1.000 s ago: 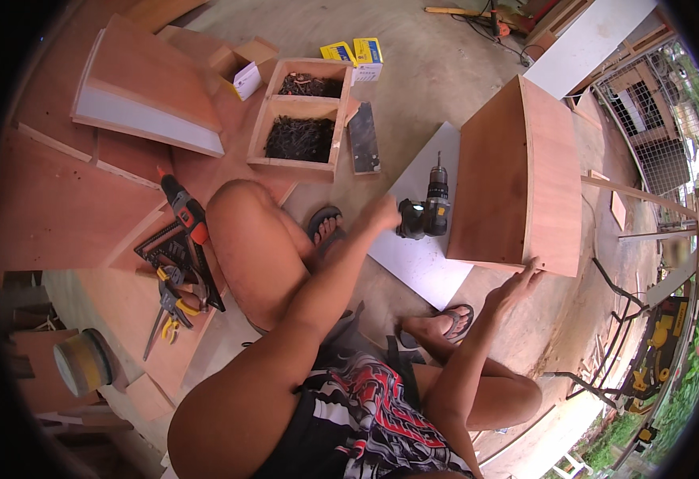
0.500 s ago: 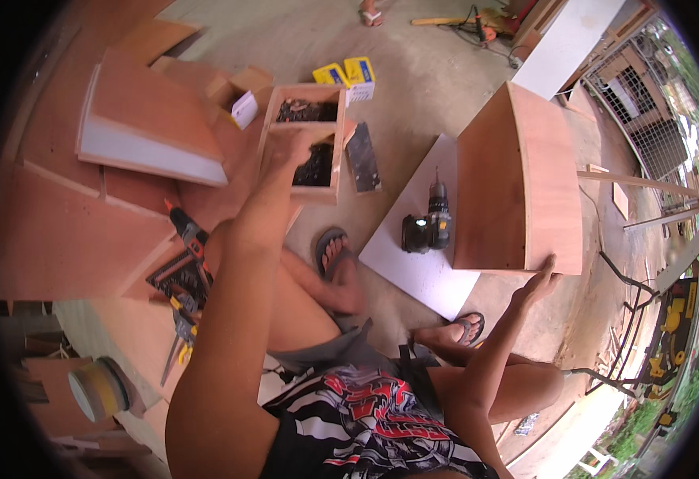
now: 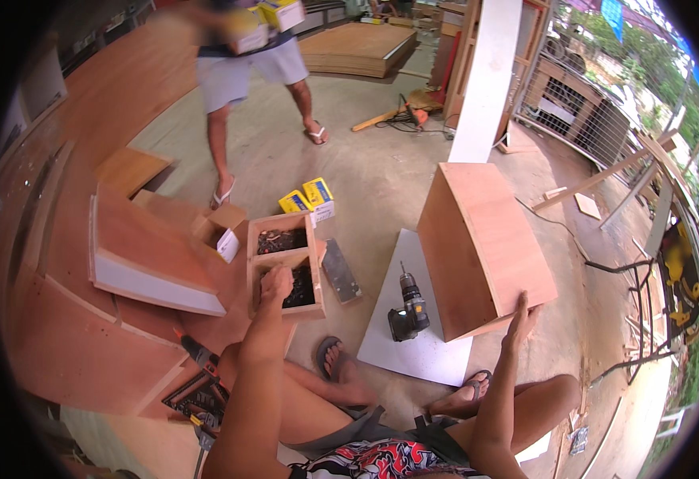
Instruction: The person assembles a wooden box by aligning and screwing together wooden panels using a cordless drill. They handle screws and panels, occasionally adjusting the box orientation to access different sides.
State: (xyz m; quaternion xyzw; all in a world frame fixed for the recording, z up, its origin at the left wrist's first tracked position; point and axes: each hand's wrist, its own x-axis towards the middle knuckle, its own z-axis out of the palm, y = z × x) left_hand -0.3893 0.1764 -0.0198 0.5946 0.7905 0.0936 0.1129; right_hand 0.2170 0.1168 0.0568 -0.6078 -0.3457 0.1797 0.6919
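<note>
Over the near compartment of a two-part wooden tray [image 3: 317,275], my left hand [image 3: 278,282] has its fingers curled in; what they hold, if anything, is hidden. Small dark pieces [image 3: 298,287], perhaps screws, lie in that compartment, and mixed small pieces fill the far one. Stretched along the near right edge of a reddish plywood box [image 3: 485,247], the fingers of my right hand [image 3: 523,315] lie flat against the wood. A cordless drill [image 3: 411,311] with a long bit rests beside the box, on a white board [image 3: 381,343].
A dark flat strip [image 3: 340,271] lies right of the tray. Yellow-and-white cartons [image 3: 308,199] and an open cardboard box [image 3: 223,227] are behind it. Panels [image 3: 158,255] and an orange-black power tool [image 3: 198,351] are at left. Another person [image 3: 246,80] stands beyond, holding similar cartons.
The view has tilted up, showing more of the other person. My left hand remains at the tray, its fingers now more plainly curled. My right hand stays at the plywood box's edge.
</note>
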